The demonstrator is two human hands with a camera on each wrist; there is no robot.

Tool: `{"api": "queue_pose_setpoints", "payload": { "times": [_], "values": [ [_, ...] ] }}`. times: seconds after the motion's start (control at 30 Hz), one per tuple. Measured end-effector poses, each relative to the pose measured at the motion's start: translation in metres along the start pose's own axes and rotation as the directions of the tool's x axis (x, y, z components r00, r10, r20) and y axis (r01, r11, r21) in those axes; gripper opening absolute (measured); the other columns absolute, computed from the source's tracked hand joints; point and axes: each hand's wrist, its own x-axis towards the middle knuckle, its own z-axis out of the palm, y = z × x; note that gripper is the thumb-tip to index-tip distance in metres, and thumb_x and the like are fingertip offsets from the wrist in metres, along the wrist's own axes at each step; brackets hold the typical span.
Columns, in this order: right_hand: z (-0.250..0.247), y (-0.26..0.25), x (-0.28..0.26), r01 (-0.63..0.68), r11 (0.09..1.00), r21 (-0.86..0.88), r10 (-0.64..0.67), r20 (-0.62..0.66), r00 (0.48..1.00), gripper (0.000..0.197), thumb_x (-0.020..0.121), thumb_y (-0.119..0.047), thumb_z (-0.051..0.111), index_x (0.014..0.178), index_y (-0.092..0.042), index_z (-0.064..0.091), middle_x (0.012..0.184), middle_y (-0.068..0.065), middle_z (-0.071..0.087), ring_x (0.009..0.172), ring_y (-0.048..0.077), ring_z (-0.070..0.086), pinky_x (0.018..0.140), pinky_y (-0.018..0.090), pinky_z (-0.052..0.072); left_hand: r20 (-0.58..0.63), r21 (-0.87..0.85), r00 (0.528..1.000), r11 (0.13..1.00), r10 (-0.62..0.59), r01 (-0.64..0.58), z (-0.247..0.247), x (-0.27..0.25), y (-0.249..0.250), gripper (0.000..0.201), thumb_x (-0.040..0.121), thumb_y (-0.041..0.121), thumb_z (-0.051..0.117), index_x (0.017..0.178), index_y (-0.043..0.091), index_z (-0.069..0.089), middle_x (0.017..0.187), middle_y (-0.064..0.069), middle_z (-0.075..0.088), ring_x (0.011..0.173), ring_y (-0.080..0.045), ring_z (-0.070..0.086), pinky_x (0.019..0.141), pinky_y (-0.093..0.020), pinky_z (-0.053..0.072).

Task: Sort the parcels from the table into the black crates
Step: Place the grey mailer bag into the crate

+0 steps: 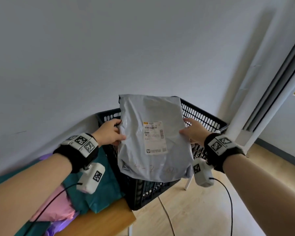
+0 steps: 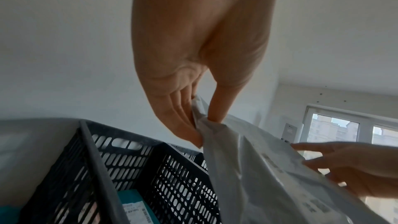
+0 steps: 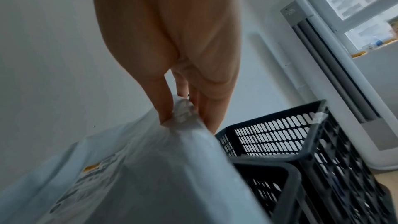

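Note:
A grey plastic parcel (image 1: 152, 138) with a white shipping label hangs upright above the black crates (image 1: 204, 116). My left hand (image 1: 109, 132) pinches its left edge between thumb and fingers, and my right hand (image 1: 192, 131) pinches its right edge. The left wrist view shows the left hand (image 2: 200, 122) bunching the grey parcel (image 2: 258, 168) over a black crate (image 2: 137, 159) that holds a teal parcel (image 2: 131, 197). In the right wrist view the right hand (image 3: 183, 113) grips a gathered fold of the parcel (image 3: 150, 168) beside a black crate (image 3: 280, 139).
Teal (image 1: 92, 189), pink (image 1: 58, 206) and purple (image 1: 58, 229) parcels lie on the wooden table (image 1: 106, 222) at lower left. A white wall stands behind the crates. A white pillar (image 1: 255, 92) and window frame are on the right, with wooden floor (image 1: 203, 210) below.

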Motion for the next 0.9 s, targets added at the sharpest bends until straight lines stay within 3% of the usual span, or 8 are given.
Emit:
{"api": "queue_pose_setpoints", "payload": {
  "times": [0.1, 0.17, 0.3, 0.4, 0.5, 0.6, 0.73, 0.9],
  "values": [
    [0.0, -0.013, 0.028, 0.057, 0.998, 0.023, -0.056, -0.015, 0.998, 0.054, 0.086, 0.002, 0.06, 0.136, -0.014, 0.047, 0.113, 0.018, 0.063, 0.098, 0.03, 0.063, 0.089, 0.047, 0.053, -0.053, 0.019, 0.998, 0.999, 0.029, -0.028, 0.001, 0.017, 0.003, 0.075, 0.08, -0.006, 0.068, 0.142, 0.014, 0.031, 0.105, -0.007, 0.061, 0.093, -0.026, 0.063, 0.071, -0.04, 0.059],
    [0.002, -0.017, 0.047, 0.095, 0.995, 0.018, -0.095, -0.019, 0.995, 0.055, 0.085, 0.004, 0.059, 0.137, -0.01, 0.045, 0.106, 0.019, 0.064, 0.094, 0.03, 0.063, 0.091, 0.048, 0.052, -0.107, 0.038, 0.993, 0.998, 0.055, -0.051, 0.002, 0.029, 0.003, 0.081, 0.078, -0.007, 0.069, 0.144, 0.017, 0.028, 0.113, -0.007, 0.058, 0.096, -0.021, 0.061, 0.073, -0.036, 0.057],
    [0.006, -0.019, 0.083, 0.144, 0.989, 0.025, -0.142, -0.047, 0.989, 0.05, 0.085, 0.007, 0.055, 0.131, -0.009, 0.047, 0.081, 0.009, 0.063, 0.074, 0.024, 0.062, 0.073, 0.036, 0.054, -0.195, 0.063, 0.978, 0.996, 0.079, -0.068, 0.008, 0.055, 0.005, 0.088, 0.077, -0.008, 0.068, 0.147, 0.021, 0.023, 0.118, -0.007, 0.055, 0.1, -0.023, 0.06, 0.079, -0.043, 0.057],
    [0.009, -0.016, 0.114, 0.178, 0.983, 0.036, -0.177, -0.022, 0.984, 0.051, 0.085, 0.006, 0.055, 0.132, -0.009, 0.046, 0.094, 0.013, 0.063, 0.087, 0.027, 0.062, 0.077, 0.035, 0.053, -0.235, 0.092, 0.971, 0.995, 0.052, -0.031, 0.014, 0.08, 0.007, 0.088, 0.075, -0.009, 0.069, 0.145, 0.021, 0.025, 0.116, -0.011, 0.057, 0.101, -0.028, 0.061, 0.082, -0.049, 0.056],
    [0.013, -0.012, 0.146, 0.185, 0.982, 0.043, -0.185, 0.015, 0.983, 0.052, 0.084, 0.005, 0.056, 0.132, -0.012, 0.046, 0.102, 0.017, 0.064, 0.096, 0.032, 0.063, 0.087, 0.043, 0.053, -0.299, 0.113, 0.954, 0.993, 0.001, 0.034, 0.02, 0.106, 0.007, 0.087, 0.074, -0.009, 0.068, 0.144, 0.02, 0.026, 0.115, -0.013, 0.058, 0.1, -0.03, 0.061, 0.084, -0.05, 0.054],
    [0.02, -0.002, 0.18, 0.191, 0.982, 0.004, -0.191, 0.069, 0.979, 0.054, 0.085, 0.001, 0.055, 0.135, -0.016, 0.044, 0.09, 0.01, 0.066, 0.093, 0.031, 0.064, 0.09, 0.049, 0.052, -0.314, 0.125, 0.944, 0.981, -0.106, 0.152, 0.032, 0.127, 0.005, 0.083, 0.074, -0.009, 0.068, 0.139, 0.023, 0.028, 0.114, -0.016, 0.055, 0.098, -0.035, 0.061, 0.074, -0.051, 0.057],
    [0.033, 0.013, 0.211, 0.179, 0.984, 0.002, -0.177, 0.151, 0.972, 0.053, 0.086, 0.002, 0.052, 0.135, -0.017, 0.043, 0.079, 0.001, 0.059, 0.086, 0.025, 0.063, 0.084, 0.039, 0.054, -0.334, 0.219, 0.914, 0.925, -0.23, 0.312, 0.047, 0.152, -0.004, 0.068, 0.07, -0.006, 0.068, 0.121, 0.023, 0.033, 0.129, -0.021, 0.043, 0.099, -0.039, 0.059, 0.068, -0.055, 0.057],
    [0.054, 0.027, 0.236, 0.162, 0.987, -0.009, -0.155, 0.25, 0.956, 0.053, 0.09, 0.001, 0.046, 0.138, -0.019, 0.039, 0.094, 0.01, 0.063, 0.087, 0.025, 0.062, 0.082, 0.039, 0.054, -0.411, 0.184, 0.837, 0.867, -0.36, 0.463, 0.061, 0.169, -0.019, 0.093, 0.076, -0.006, 0.065, 0.148, 0.019, 0.012, 0.129, -0.014, 0.045, 0.105, -0.035, 0.055, 0.068, -0.045, 0.058]
  ]
}}
